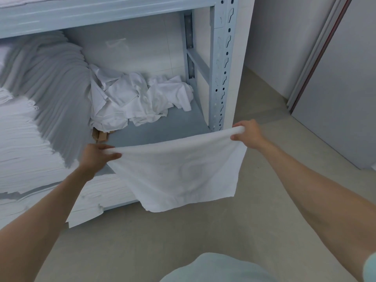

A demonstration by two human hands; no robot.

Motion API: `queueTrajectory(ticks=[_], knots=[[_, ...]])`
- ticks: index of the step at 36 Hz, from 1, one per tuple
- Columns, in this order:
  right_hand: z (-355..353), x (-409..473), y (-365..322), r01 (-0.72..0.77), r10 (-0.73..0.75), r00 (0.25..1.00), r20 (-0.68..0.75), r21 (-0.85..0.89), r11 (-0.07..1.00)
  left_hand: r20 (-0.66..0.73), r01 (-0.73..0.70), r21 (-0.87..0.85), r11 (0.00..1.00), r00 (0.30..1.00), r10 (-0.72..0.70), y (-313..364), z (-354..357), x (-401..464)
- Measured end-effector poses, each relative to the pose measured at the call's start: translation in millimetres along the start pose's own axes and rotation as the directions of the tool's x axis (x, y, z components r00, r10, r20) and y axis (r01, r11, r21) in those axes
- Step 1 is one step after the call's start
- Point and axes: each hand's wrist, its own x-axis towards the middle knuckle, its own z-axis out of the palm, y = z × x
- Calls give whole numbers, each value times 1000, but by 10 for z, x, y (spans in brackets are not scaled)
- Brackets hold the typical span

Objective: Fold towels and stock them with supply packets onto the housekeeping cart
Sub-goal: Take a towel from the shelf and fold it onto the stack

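We pinch the white towel [181, 171] by its top corners, left hand [95, 157] and right hand [247, 134], its long edge stretched between both grips, cloth hanging below.

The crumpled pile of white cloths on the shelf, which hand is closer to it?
Left. The left hand holds the towel corner just below the crumpled pile, near its front edge. The right hand grips the other corner farther off, past the shelf post.

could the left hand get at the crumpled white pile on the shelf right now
Probably not yet: the left hand pinches one corner of the stretched towel, the right hand the other. The path to the crumpled pile looks open once it lets go.
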Motion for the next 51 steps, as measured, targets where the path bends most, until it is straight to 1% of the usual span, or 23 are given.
queueTrajectory(ticks=[2, 4, 7, 9, 11, 12, 14, 16, 17, 18, 20, 22, 24, 28, 33, 36, 38, 41, 43, 47, 49, 51], knots=[[8, 0, 37, 9, -10, 1000, -27, -63, 998, -42, -18, 60, 998, 999, 20, -40, 7, -2], [-3, -4, 63, 3, -7, 999, -51, -89, 996, -64, -31, 79, 996, 997, 36, -44, 8, 0], [-40, -29, 71, 23, -39, 996, -79, -187, 982, -57, -38, 131, 991, 997, 45, -19, -42, 33], [-113, 8, 64, 32, -39, 999, -27, -210, 977, -8, -18, 73, 997, 1000, 19, 20, -101, 26], [-215, 43, 40, 12, -4, 998, 62, -121, 993, 7, -11, -24, 1000, 1000, 11, 56, -185, 9], [-271, 53, 14, 3, 2, 997, 78, -69, 998, 3, -6, -95, 995, 1000, 7, 79, -232, 4], [-329, 103, -56, -10, 10, 999, 39, 19, 1000, -14, 33, -287, 958, 999, -38, 125, -334, 9], [-306, 155, -112, -82, 91, 993, -69, 131, 988, -27, 104, -445, 890, 991, -129, 173, -349, 42], [-263, 179, -137, -132, 151, 983, -100, 176, 975, -29, 138, -465, 874, 985, -171, 203, -302, 37], [-197, 189, -161, -182, 202, 974, -98, 181, 966, -17, 178, -451, 875, 978, -208, 230, -211, 15], [-4, 171, -180, -261, 266, 963, -42, 104, 960, 32, 262, -390, 883, 962, -272, 228, 35, -44], [200, 118, -181, -284, 284, 959, 22, 57, 957, 66, 301, -362, 882, 952, -298, 211, 276, -111], [384, 35, -195, -287, 283, 957, 65, 54, 956, 74, 310, -363, 879, 950, -304, 193, 484, -185], [609, -140, -297, -294, 281, 952, 124, 106, 950, 63, 268, -363, 893, 963, -263, 249, 831, -309], [689, -322, -578, -287, 258, 953, 157, 214, 934, 65, 150, -238, 960, 988, -138, 520, 1094, -403], [771, -462, -772, -245, 198, 959, 202, 244, 938, 127, 52, -188, 981, 992, -28, 719, 1271, -504], [840, -556, -887, -232, 159, 952, 260, 277, 932, 179, -1, -175, 984, 983, 33, 852, 1381, -572], [880, -652, -1017, -252, 121, 921, 370, 332, 909, 249, -60, -130, 990, 964, 91, 1027, 1475, -641], [845, -665, -1062, -283, 113, 895, 431, 354, 891, 277, -75, -98, 992, 956, 99, 1097, 1488, -666], [711, -655, -1097, -372, 87, 838, 539, 446, 814, 286, -89, -88, 992, 952, 111, 1167, 1481, -696], [650, -659, -1097, -377, 41, 818, 573, 481, 792, 276, -102, -93, 990, 953, 125, 1186, 1484, -699], [617, -661, -1086, -355, -1, 812, 584, 495, 793, 259, -109, -112, 988, 956, 135, 1192, 1472, -682]])
